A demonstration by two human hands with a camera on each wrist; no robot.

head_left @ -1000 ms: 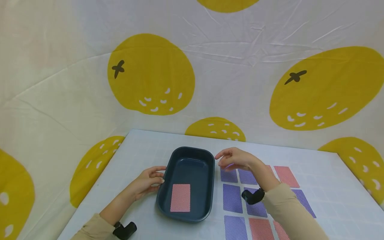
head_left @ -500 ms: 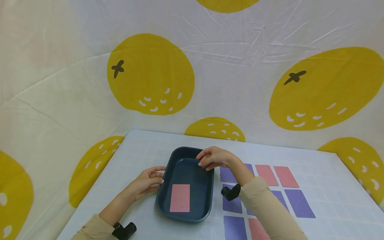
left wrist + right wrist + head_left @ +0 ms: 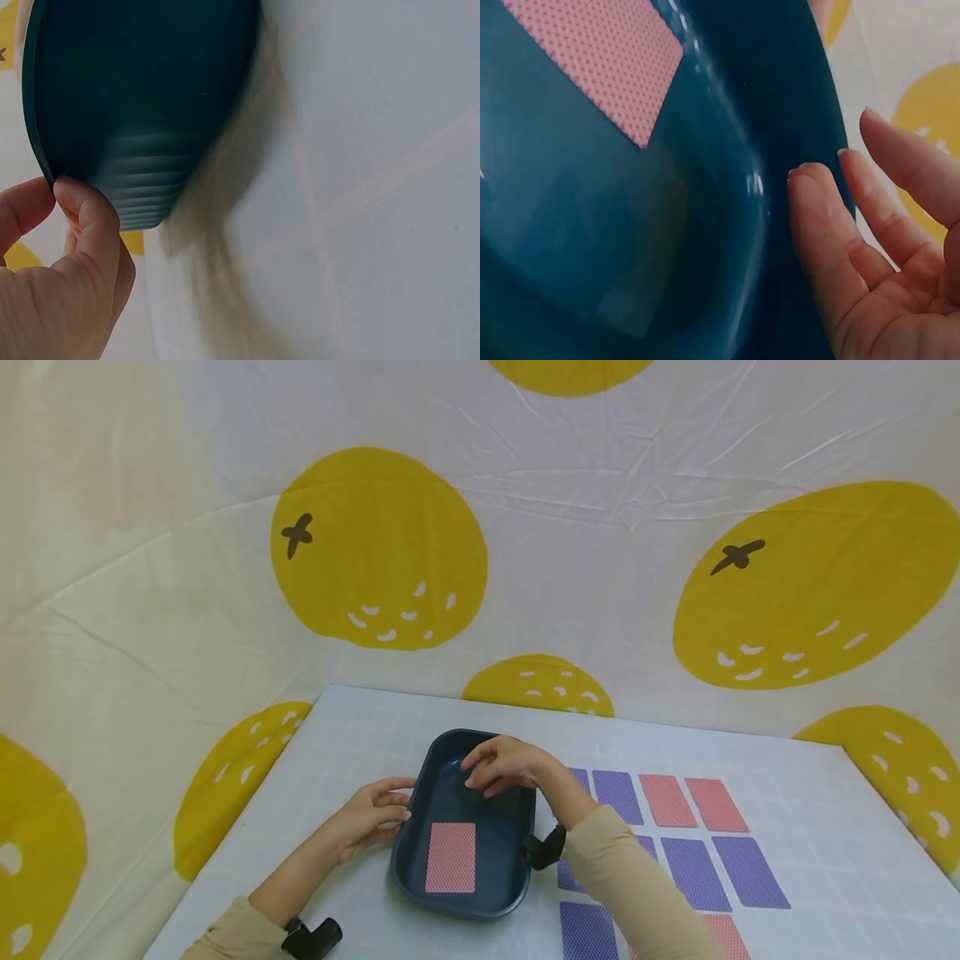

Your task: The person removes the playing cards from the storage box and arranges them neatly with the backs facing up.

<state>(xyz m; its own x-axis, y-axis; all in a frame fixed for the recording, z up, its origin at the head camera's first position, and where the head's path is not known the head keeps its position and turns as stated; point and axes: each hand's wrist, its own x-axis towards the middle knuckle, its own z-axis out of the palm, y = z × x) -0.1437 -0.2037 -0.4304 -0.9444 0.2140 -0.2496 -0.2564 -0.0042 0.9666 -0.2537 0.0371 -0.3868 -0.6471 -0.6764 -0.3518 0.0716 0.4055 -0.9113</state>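
A dark blue rectangular tray [image 3: 498,852] stands on the white table, with a red-patterned playing card [image 3: 451,857] lying back up in its near part. My left hand [image 3: 367,814] is at the tray's left side; in the left wrist view its thumb and a finger pinch the rim. Over the far half of the tray is my right hand [image 3: 510,766], fingers loosely bent and holding nothing. The right wrist view has those fingers [image 3: 817,225] apart from the card [image 3: 607,60]. My right forearm hides some of the cards to the right of the tray.
Right of the tray, red-backed cards [image 3: 667,801] and blue-backed cards [image 3: 751,872] lie in rows on the table [image 3: 847,827]. A white cloth [image 3: 570,560] with large yellow fruit prints hangs behind the table and along its left side.
My right hand has moved left, from beside the tray's far right corner to over its inside. The left hand has stayed at the rim, and the card in the tray lies as before.
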